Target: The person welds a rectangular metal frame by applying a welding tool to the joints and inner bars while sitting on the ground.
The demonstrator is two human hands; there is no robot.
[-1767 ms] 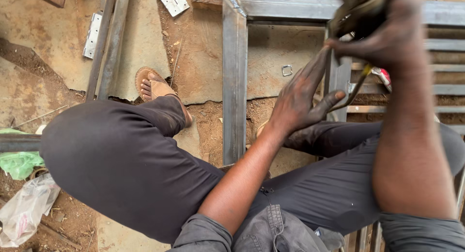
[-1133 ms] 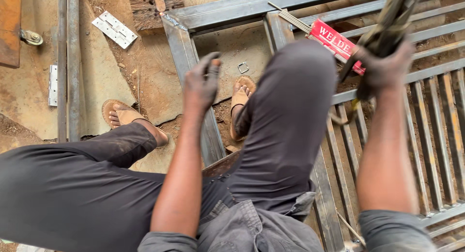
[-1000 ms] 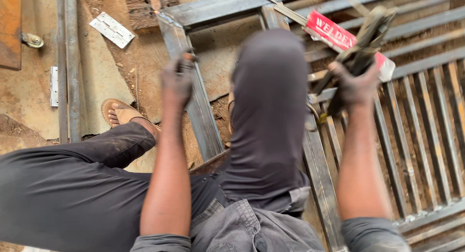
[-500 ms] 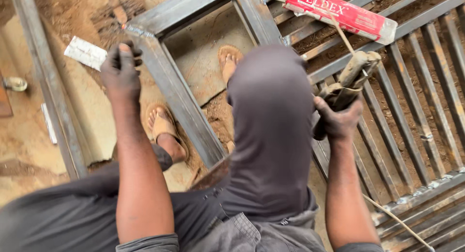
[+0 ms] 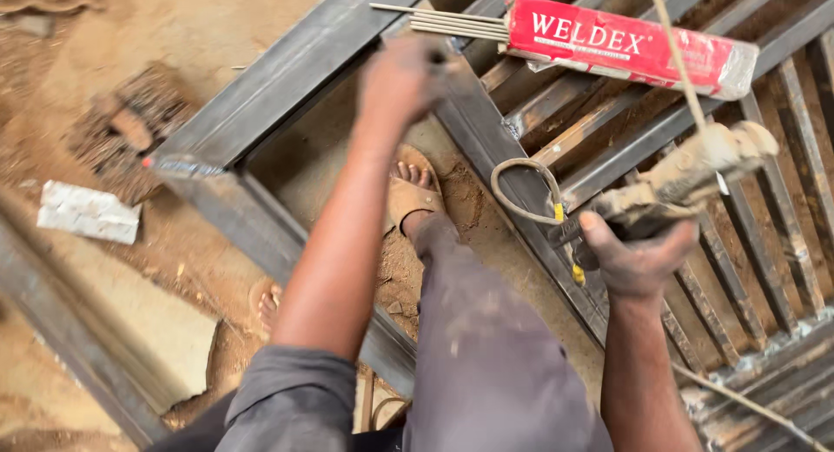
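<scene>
The left hand [image 5: 401,80] reaches with curled fingers, blurred so I cannot tell their grip, toward the rods [image 5: 439,21] sticking out of the red pack [image 5: 627,46], while the right hand [image 5: 641,259], below the pack, grips the holder [image 5: 695,170], which might bump the pack and spill rods.

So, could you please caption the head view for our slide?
Left hand reaches toward welding rods by a red packet; right hand grips an electrode holder.

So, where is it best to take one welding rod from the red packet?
Probably by the bare rod ends sticking out of the red packet's left opening, coming from the left. They lie flat and loose there, and the left hand is close beside them.
</scene>
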